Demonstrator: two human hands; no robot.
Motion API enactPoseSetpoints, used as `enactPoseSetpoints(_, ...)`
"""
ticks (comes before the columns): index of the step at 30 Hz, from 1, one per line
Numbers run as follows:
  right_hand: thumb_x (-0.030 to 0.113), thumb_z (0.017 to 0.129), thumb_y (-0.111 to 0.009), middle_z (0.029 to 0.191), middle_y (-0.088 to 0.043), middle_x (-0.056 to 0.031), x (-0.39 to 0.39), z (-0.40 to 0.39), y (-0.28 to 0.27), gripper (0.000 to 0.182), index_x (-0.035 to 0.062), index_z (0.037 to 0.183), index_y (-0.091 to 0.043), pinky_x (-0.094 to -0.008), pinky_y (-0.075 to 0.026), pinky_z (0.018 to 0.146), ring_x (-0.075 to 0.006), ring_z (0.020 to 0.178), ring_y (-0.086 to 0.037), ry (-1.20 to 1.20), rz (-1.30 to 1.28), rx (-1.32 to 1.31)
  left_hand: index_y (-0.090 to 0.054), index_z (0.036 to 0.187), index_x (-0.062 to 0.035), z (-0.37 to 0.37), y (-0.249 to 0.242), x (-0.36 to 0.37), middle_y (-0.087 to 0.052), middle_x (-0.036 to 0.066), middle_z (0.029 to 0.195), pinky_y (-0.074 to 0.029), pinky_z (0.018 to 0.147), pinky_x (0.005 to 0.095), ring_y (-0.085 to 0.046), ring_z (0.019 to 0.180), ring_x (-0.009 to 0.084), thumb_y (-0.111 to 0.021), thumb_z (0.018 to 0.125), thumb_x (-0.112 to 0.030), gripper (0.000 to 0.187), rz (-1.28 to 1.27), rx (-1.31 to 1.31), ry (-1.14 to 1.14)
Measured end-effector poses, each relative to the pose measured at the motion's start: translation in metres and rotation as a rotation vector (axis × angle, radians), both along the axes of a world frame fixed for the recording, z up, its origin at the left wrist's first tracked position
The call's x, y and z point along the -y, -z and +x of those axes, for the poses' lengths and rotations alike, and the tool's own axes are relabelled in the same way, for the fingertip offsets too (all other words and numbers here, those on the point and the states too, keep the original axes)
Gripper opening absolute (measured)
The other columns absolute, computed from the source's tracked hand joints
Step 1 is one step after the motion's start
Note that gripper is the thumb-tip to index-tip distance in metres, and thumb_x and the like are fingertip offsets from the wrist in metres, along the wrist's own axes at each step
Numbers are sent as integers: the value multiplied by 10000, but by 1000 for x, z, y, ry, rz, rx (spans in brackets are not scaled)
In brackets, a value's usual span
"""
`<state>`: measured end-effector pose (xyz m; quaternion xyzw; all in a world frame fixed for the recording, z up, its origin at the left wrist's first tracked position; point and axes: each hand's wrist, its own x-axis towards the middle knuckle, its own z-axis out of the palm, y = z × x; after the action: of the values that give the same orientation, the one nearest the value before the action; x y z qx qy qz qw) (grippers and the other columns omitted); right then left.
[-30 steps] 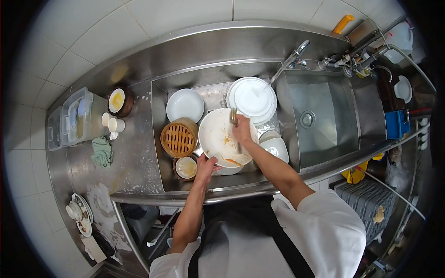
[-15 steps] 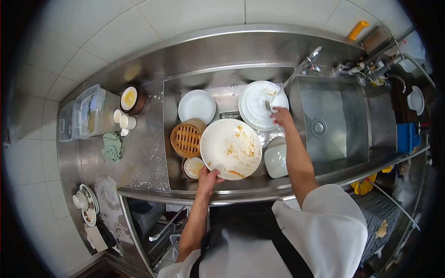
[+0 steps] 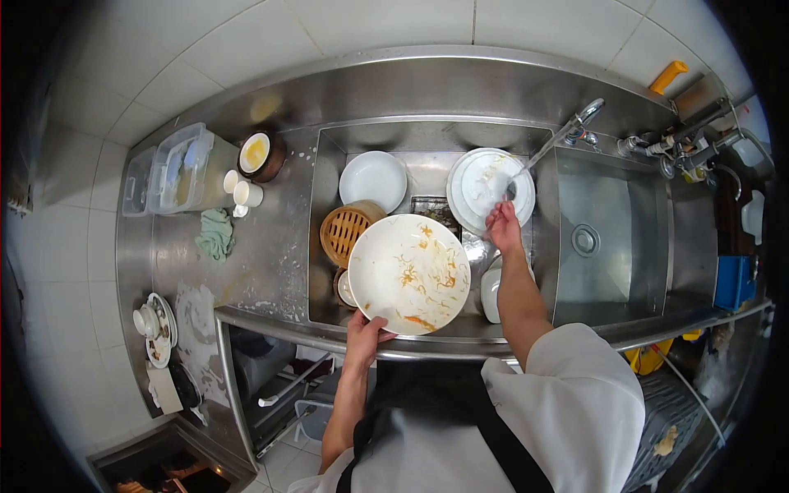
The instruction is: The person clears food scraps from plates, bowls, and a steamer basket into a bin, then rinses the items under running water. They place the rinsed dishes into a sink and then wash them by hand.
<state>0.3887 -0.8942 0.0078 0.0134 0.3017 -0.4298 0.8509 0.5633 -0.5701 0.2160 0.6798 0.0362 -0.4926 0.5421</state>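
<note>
A large, shallow white bowl [image 3: 403, 267], streaked with orange and yellowish food scraps, is held at its near rim by my left hand [image 3: 367, 337], thumb over the edge. My right hand [image 3: 505, 228] is closed over the near side of a stack of white plates [image 3: 460, 205]. Its fingers grip what looks like a metal spoon [image 3: 511, 191], whose end points toward the plates; its handle is mostly hidden. Pale food bits lie on the top plate. A bamboo steamer [image 3: 343, 237] sits left of the bowl, partly covered by it.
A white plate [image 3: 373, 182] lies at the back of the sink. The tap [image 3: 575, 123] reaches over the plate stack. To the right is a water-filled basin [image 3: 604, 246]. Plastic tubs [image 3: 193, 168], cups [image 3: 247, 194] and a green cloth [image 3: 215, 235] stand on the left counter.
The view has shifted. My right hand has drawn slightly nearer to me across the plate stack, and the spoon has moved rightward over it. My left hand still holds the bowl.
</note>
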Motion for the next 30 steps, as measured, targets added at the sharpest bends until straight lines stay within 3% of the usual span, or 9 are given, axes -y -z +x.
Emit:
enactPoseSetpoints(6,57,938,-463,815,-533,-41,6,-10,11,253,117,1183,-481,-273,-409,524,-109,630,-490,-29,-49,-201,-520,1122,58,-4,-8,-12,-624,161,1011,-608,619,323,-668,822,242,-513,775,42,347,-32,36,-45)
enactPoseSetpoints(13,-42,725,-556,729,-586,-72,113,-7,39,282,-32,1007,-563,-281,-504,587,-171,724,-596,-132,-35,489,-518,1103,73,-10,-4,-27,-621,179,1010,-614,621,332,-671,837,262,-509,785,47,320,-78,9,-83)
enactPoseSetpoints(15,-42,756,-576,833,-623,-79,112,9,-10,297,-37,1053,-562,-282,-514,612,-162,736,-599,216,222,113,-517,1103,76,-13,-8,-27,-619,179,1018,-615,620,330,-671,835,262,-508,789,46,316,-101,17,-117)
enactPoseSetpoints(20,88,952,-439,958,-622,-56,133,-6,-56,290,-14,1215,-506,-208,-504,633,-107,712,-586,-392,-343,-127,-530,1172,32,-2,12,-44,-628,131,1044,-604,609,303,-666,826,220,-536,810,10,363,-120,-37,-95)
enactPoseSetpoints(24,201,805,-601,539,-593,-58,88,-99,-180,299,58,542,-617,-325,-437,474,-164,486,-556,-1275,-1812,-1417,-547,1158,38,10,6,-57,-647,122,973,-572,574,290,-657,734,199,-560,807,-27,357,-208,-33,-122)
enactPoseSetpoints(25,237,750,-667,498,-571,-61,100,-142,-144,324,58,489,-596,-337,-433,449,-173,430,-528,-1368,-1562,-1867,-546,1158,40,17,0,-62,-645,120,989,-573,578,291,-656,749,199,-562,806,-25,359,-233,-42,-107)
enactPoseSetpoints(26,278,801,-607,522,-581,-103,103,-182,-119,392,29,501,-574,-344,-417,435,-195,446,-544,-1370,-813,-1953,-546,1152,41,24,-8,-70,-636,117,1012,-576,610,292,-652,798,198,-565,803,-24,356,-280,-25,-90)
enactPoseSetpoints(28,216,708,-665,476,-556,-57,79,-188,-166,256,47,526,-604,-335,-405,430,-162,414,-521,-1502,-447,-1790,-545,1155,38,41,-10,-88,-629,114,1022,-574,630,289,-646,826,194,-565,803,-23,357,-281,-16,-69)
enactPoseSetpoints(30,191,736,-619,487,-550,-50,38,-129,-220,233,47,554,-606,-314,-379,421,-143,416,-504,-1379,-915,-1756,-541,1166,34,60,-12,-102,-618,105,1034,-566,655,285,-633,870,183,-566,803,-22,368,-310,1,-91)
